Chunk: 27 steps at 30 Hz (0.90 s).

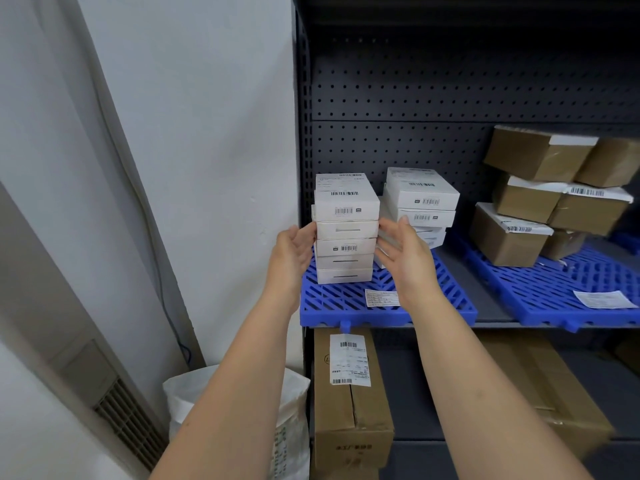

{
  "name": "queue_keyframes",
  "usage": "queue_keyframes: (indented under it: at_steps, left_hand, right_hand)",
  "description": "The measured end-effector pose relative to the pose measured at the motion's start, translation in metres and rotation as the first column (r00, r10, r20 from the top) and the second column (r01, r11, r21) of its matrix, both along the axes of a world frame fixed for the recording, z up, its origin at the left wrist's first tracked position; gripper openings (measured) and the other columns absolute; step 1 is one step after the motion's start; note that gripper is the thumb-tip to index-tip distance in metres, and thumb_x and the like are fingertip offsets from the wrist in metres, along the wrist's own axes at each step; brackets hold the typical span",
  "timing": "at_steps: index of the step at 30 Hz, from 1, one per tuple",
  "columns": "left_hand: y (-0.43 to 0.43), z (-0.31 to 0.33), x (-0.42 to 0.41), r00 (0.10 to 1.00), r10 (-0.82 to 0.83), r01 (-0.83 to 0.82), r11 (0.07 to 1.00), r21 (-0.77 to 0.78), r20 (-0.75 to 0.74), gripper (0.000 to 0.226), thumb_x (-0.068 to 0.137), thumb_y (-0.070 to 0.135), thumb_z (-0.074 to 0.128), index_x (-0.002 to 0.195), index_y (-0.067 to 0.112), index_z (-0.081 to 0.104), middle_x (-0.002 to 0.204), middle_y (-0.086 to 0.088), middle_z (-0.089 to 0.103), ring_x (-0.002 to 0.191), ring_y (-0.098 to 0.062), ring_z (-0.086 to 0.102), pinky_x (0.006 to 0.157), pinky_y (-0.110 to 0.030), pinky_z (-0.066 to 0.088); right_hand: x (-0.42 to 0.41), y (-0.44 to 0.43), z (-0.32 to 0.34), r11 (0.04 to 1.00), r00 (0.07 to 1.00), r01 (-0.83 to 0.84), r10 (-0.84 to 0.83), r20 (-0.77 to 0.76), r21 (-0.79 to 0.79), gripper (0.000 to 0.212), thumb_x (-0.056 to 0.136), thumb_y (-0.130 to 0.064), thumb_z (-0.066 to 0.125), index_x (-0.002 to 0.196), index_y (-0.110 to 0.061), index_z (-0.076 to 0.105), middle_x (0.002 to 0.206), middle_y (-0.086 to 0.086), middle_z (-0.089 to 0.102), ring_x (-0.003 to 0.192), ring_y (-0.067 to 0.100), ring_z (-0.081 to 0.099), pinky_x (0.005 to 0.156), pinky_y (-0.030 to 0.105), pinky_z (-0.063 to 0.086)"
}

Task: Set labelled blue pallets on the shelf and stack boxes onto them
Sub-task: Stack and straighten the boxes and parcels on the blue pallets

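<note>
Here, we reach both arms up to the dark shelf point(491, 322). Our left hand point(294, 252) is at the left side of the near stack of white boxes point(344, 233). Its fingers are straight and a bit spread, and the tips touch the side of the stack. Our right hand point(403, 259) is at the right side of the same stack. Its fingers are straight too, with the palm turned to the boxes. We cannot tell if they touch the stack or are just beside it.

The near stack stands on the left blue pallet point(332, 301), near its left edge. A second stack of white boxes point(420, 202) stands behind it, more to the right, on the same pallet. A paper label point(379, 297) lies flat on the front of this pallet.

Another blue pallet point(568, 289) lies to the right on the same shelf. It holds a messy pile of brown boxes point(530, 202).

Under the shelf stands a tall brown carton point(349, 420). A white sack point(235, 403) sits on the floor beside it.
</note>
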<state>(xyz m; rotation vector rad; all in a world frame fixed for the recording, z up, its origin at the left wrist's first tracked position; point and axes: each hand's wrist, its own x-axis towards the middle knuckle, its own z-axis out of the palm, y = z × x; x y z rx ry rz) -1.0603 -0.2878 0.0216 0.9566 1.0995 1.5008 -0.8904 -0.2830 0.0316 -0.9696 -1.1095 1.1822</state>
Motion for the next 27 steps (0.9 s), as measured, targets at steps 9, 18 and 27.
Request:
queue_keyframes:
  at_steps: [9,18,27]
  left_hand:
    - [0.009,0.018,-0.002,0.999,0.031,-0.032,0.999,0.035,0.042,0.051,0.104,0.031,0.023,0.144,0.009,0.045,0.138,-0.002,0.057,0.126,-0.015,0.053,0.102,-0.025,0.041]
    - [0.012,0.019,-0.003,0.999,0.012,-0.014,1.000,0.028,0.053,0.052,0.103,0.033,0.023,0.148,0.010,0.038,0.137,-0.003,0.058,0.115,-0.013,0.058,0.077,-0.016,0.046]
    - [0.010,0.003,-0.003,0.996,-0.014,0.013,1.000,0.016,0.086,0.052,0.103,0.035,0.022,0.145,0.012,0.043,0.141,-0.002,0.054,0.130,-0.016,0.050,0.100,-0.026,0.041]
  right_hand:
    - [0.001,0.008,0.016,0.999,0.998,0.002,-0.005,0.069,0.034,0.031,0.100,-0.043,0.042,0.118,-0.030,0.064,0.121,-0.011,0.064,0.117,0.007,0.057,0.106,0.034,0.042]
    - [-0.005,0.005,0.023,0.998,0.997,-0.059,0.058,0.052,0.030,0.026,0.103,-0.039,0.036,0.101,-0.034,0.062,0.101,-0.019,0.066,0.100,-0.003,0.060,0.090,0.020,0.045]
    - [-0.006,0.005,0.014,0.998,0.998,-0.057,0.057,0.035,-0.016,0.027,0.102,-0.041,0.038,0.097,-0.032,0.062,0.089,-0.026,0.067,0.091,-0.006,0.059,0.088,0.021,0.040]
